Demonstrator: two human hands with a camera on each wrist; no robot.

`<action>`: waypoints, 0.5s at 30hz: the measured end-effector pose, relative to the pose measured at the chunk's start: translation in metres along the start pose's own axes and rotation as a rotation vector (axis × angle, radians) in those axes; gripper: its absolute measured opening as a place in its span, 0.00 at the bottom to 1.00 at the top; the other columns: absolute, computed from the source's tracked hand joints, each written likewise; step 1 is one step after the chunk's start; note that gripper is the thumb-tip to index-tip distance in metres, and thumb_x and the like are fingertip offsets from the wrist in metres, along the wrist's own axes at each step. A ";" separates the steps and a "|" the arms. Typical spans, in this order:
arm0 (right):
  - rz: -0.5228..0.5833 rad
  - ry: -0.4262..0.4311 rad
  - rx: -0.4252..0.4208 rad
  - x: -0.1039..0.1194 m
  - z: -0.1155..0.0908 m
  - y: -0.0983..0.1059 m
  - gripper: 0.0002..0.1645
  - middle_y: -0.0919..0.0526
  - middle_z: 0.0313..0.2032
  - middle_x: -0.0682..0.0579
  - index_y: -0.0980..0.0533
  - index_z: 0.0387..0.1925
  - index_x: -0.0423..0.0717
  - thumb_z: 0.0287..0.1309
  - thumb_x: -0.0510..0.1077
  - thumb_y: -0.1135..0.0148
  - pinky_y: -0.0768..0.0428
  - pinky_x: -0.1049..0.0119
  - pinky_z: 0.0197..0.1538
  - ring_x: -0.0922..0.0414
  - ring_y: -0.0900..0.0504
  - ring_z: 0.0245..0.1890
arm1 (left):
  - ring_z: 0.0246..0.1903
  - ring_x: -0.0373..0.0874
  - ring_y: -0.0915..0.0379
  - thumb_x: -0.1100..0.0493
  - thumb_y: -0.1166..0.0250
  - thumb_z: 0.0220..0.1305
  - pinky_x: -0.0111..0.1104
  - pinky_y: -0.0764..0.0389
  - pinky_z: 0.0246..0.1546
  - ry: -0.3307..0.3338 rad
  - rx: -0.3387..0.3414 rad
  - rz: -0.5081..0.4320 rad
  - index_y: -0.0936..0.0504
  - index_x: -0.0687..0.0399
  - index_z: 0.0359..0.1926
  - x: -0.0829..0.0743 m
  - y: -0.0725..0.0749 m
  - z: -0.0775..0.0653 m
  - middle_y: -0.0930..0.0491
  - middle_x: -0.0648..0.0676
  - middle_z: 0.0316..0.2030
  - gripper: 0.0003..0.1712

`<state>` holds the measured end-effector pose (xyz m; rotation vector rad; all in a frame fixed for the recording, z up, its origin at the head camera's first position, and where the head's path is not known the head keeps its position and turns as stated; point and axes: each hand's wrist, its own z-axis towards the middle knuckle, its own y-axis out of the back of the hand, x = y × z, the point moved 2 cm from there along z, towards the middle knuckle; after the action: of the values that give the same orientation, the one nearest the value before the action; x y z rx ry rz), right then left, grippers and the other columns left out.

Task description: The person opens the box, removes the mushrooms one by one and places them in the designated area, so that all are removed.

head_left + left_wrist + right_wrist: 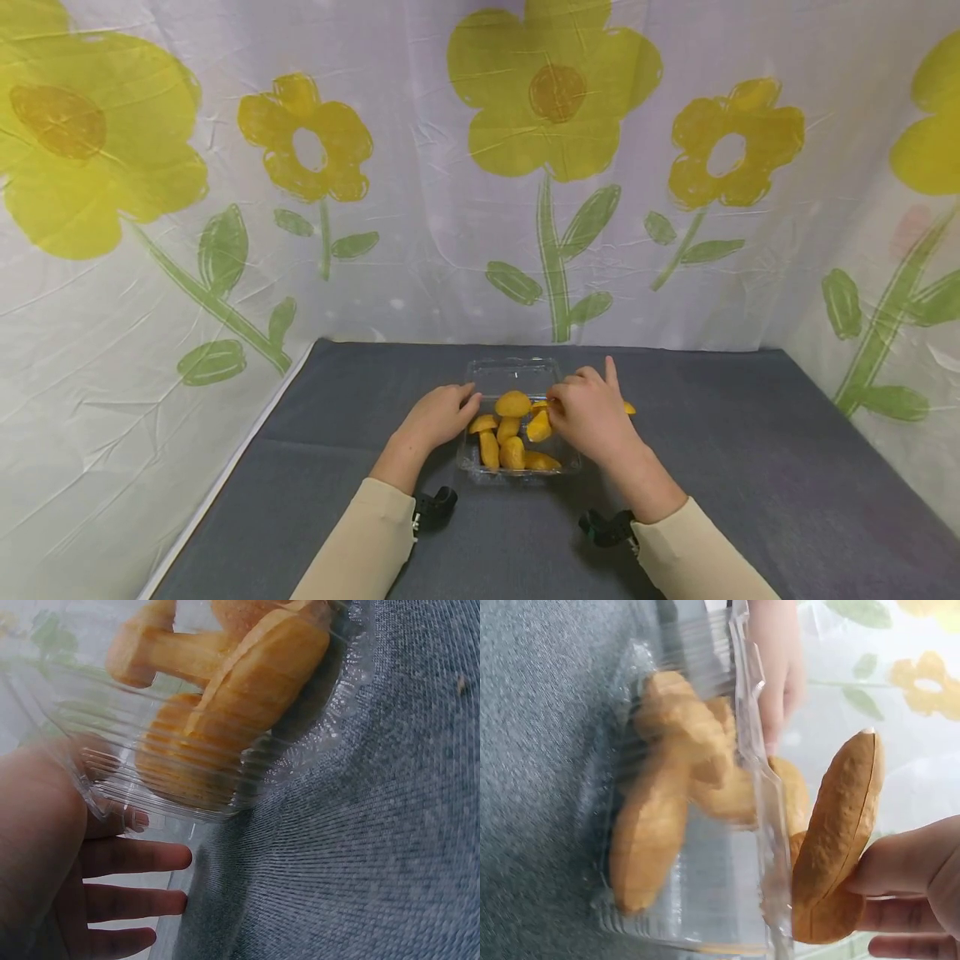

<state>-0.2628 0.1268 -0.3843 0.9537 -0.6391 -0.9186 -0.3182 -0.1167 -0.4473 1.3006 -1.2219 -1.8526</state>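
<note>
A clear plastic clamshell box (471, 467) holds several yellow-orange mushrooms (489, 448), some lying and some with their caps up. At the box's left side rests my left hand (441, 414); its thumb is at the rim, and the other fingers (142, 856) stretch out straight beside the wall. My right hand (597, 417) is over the box's right rim. It pinches a mushroom (838, 825) between thumb and fingers, the stem tilted up above the rim in the right wrist view. Seen from the head, one finger of this hand points up and away.
Behind the mushrooms, the box's transparent lid (513, 375) stands open at the far side. Another yellow-orange piece (630, 408) shows just right of my right hand. A dark grey cloth (360, 517) covers the table, and a flower-printed curtain (420, 250) hangs behind it.
</note>
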 end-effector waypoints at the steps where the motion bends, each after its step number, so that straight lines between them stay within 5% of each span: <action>1: 0.000 0.015 -0.009 0.000 0.000 0.001 0.05 0.11 0.34 0.54 0.10 0.35 0.50 0.56 0.38 0.26 0.52 0.22 0.70 0.46 0.19 0.47 | 0.63 0.58 0.26 0.46 0.50 0.82 0.52 0.24 0.63 0.001 0.002 -0.001 0.28 0.62 0.72 0.000 0.000 0.000 0.24 0.61 0.66 0.30; 15: 0.003 0.098 -0.100 -0.008 0.000 0.017 0.06 0.11 0.34 0.54 0.10 0.34 0.48 0.53 0.36 0.23 0.48 0.23 0.69 0.47 0.19 0.47 | 0.63 0.58 0.26 0.47 0.50 0.82 0.52 0.25 0.63 -0.002 -0.004 0.002 0.27 0.63 0.71 -0.002 0.002 -0.001 0.24 0.62 0.66 0.30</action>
<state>-0.2605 0.1388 -0.3694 0.9025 -0.5071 -0.8874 -0.3163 -0.1160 -0.4444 1.2953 -1.2192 -1.8541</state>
